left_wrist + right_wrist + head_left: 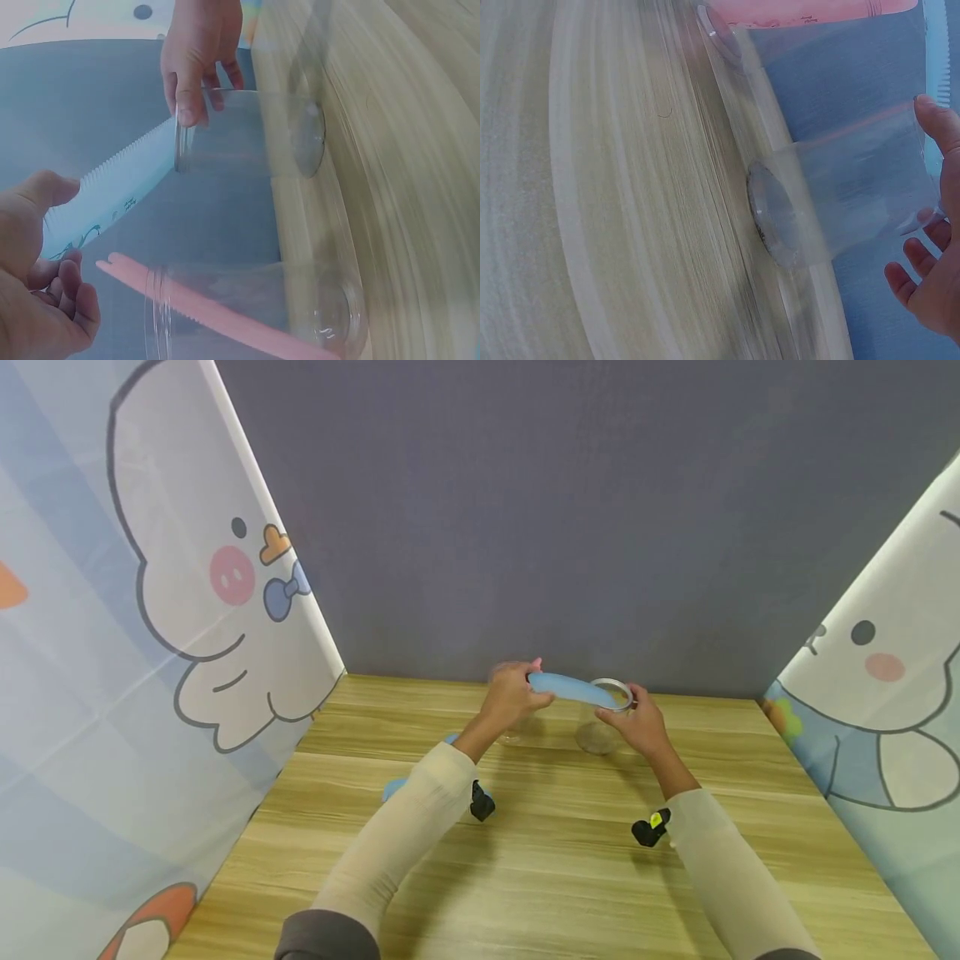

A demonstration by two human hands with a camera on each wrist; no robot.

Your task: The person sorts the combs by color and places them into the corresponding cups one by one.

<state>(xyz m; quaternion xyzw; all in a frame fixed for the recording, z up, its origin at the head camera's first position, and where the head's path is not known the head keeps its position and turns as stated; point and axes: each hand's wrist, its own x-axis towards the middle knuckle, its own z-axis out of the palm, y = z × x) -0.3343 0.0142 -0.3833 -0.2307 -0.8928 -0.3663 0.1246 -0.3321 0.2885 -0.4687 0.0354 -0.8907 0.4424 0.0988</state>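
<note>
My left hand [512,693] pinches one end of a light blue comb [573,687], which has a toothed edge and dark print in the left wrist view. The comb slants down to the right, its far end at the mouth of a clear jar [597,739]. How far that end reaches inside, I cannot tell. Thumb and fingers of my right hand [637,722] hold the jar by its rim. The jar stands upright on the table. Beside it, a second clear jar [330,292] holds a pink comb [217,309] leaning inside, its forked end above the rim.
Blue items [393,789] lie on the wooden table [555,877], partly hidden under my left forearm. A grey panel [525,527] rises behind the table's back edge. Cartoon-printed curtains [225,693] flank both sides. Black wrist cameras [482,802] stick out from both sleeves.
</note>
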